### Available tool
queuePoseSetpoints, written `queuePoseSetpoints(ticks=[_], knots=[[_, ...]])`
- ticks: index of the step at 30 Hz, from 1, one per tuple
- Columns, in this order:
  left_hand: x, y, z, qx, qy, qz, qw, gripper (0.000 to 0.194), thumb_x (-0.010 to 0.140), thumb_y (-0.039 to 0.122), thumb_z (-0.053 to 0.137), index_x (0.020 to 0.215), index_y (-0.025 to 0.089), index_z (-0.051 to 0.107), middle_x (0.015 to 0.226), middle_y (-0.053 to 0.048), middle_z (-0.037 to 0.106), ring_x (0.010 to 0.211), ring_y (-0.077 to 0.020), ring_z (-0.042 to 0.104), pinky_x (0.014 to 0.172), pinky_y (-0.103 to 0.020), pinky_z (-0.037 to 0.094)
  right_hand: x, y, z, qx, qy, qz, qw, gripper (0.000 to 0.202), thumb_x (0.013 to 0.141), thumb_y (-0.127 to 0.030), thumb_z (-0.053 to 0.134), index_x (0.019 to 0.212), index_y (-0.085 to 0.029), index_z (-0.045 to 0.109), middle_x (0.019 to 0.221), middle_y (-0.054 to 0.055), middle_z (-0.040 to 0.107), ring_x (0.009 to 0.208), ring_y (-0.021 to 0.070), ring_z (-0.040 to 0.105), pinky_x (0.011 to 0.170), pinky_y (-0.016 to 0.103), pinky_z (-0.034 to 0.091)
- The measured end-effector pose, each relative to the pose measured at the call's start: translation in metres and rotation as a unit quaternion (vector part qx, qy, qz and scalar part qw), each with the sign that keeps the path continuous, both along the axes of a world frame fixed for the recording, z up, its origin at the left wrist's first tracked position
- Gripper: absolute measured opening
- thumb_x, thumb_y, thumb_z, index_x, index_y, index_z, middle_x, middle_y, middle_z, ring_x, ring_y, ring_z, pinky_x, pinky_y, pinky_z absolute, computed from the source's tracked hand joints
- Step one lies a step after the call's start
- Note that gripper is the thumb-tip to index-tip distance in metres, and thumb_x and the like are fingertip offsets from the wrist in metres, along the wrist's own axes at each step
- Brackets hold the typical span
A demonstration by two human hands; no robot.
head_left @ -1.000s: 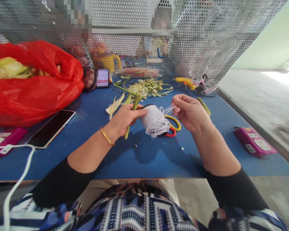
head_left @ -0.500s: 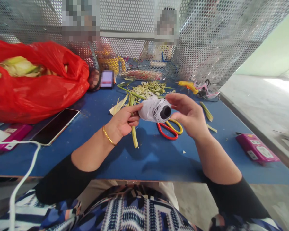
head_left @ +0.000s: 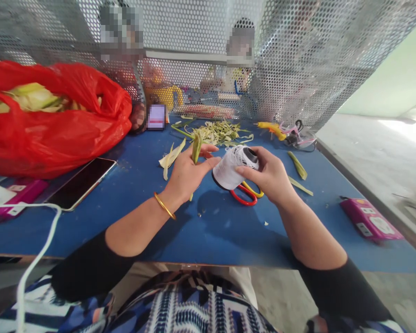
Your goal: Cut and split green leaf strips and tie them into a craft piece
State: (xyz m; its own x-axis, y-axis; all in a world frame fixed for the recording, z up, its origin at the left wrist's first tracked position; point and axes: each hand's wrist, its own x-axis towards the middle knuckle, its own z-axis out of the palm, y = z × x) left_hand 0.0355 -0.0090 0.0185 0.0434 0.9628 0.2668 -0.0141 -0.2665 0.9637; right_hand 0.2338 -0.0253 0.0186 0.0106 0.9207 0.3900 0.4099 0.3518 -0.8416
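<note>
A cone spool of white thread is tilted in the grip of my right hand, its black core end toward that hand. My left hand is just left of the spool, thumb and forefinger stretched toward it. A folded green husk strip stays in my left hand, its top poking up and its lower tip showing below the palm. Whether a thread runs between the hands I cannot tell. Under the spool lie scissors with red and yellow handles, their blades hidden.
A pile of shredded husk lies behind the hands, with a pale husk piece beside it. At left are a red plastic bag and a phone. A yellow glue gun and a purple box are at right. Perforated metal mesh stands behind.
The spool has passed from my left hand to my right and turned so its core end points up and right. My left hand has rotated, still with the husk strip.
</note>
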Motion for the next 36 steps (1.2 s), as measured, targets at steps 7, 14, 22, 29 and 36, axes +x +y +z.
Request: queuePoseSetpoints(ticks=[7, 14, 22, 29, 36], knots=[[-0.001, 0.0, 0.0, 0.044, 0.068, -0.016, 0.997, 0.006, 0.074, 0.023, 0.074, 0.075, 0.019, 0.069, 0.073, 0.001, 0.065, 0.06, -0.0098, 0.049, 0.057, -0.025, 0.038, -0.007, -0.003, -0.001, -0.025, -0.01, 0.056, 0.998, 0.051, 0.063, -0.056, 0.084, 0.094, -0.02, 0.065, 0.084, 0.002, 0.069, 0.078, 0.0188, 0.059, 0.07, 0.032, 0.046], [-0.005, 0.002, 0.004, 0.019, 0.045, 0.033, 0.998, 0.011, 0.078, 0.028, 0.071, 0.074, 0.019, 0.066, 0.059, 0.004, 0.055, 0.053, -0.01, 0.047, 0.051, -0.024, 0.037, 0.0, 0.002, 0.004, -0.058, 0.054, 0.038, 0.996, 0.051, 0.061, -0.057, 0.084, 0.09, -0.02, 0.066, 0.082, 0.002, 0.069, 0.078, 0.0187, 0.059, 0.071, 0.033, 0.048], [-0.008, 0.01, 0.006, 0.02, -0.017, 0.057, 0.998, 0.015, 0.077, 0.03, 0.072, 0.072, 0.02, 0.061, 0.06, 0.002, 0.059, 0.052, -0.0097, 0.052, 0.048, -0.022, 0.038, 0.004, 0.003, 0.01, -0.081, 0.117, 0.031, 0.989, 0.042, 0.061, -0.046, 0.084, 0.089, -0.02, 0.068, 0.083, 0.002, 0.069, 0.08, 0.0192, 0.06, 0.073, 0.033, 0.05], [-0.012, 0.012, 0.013, 0.001, -0.081, 0.067, 0.994, 0.015, 0.075, 0.025, 0.073, 0.07, 0.019, 0.059, 0.055, 0.006, 0.053, 0.038, -0.0043, 0.034, 0.037, -0.02, 0.025, 0.008, 0.003, 0.013, -0.054, 0.094, -0.008, 0.994, 0.038, 0.064, -0.045, 0.08, 0.091, -0.021, 0.067, 0.081, 0.0, 0.068, 0.077, 0.0184, 0.059, 0.071, 0.032, 0.049], [-0.016, 0.015, 0.018, -0.011, -0.122, 0.078, 0.989, 0.014, 0.074, 0.022, 0.071, 0.069, 0.019, 0.058, 0.056, 0.006, 0.054, 0.034, -0.0022, 0.027, 0.033, -0.02, 0.018, 0.011, 0.005, 0.016, -0.039, 0.141, -0.038, 0.988, 0.035, 0.064, -0.046, 0.077, 0.086, -0.021, 0.068, 0.084, 0.002, 0.069, 0.082, 0.0204, 0.061, 0.073, 0.033, 0.05]])
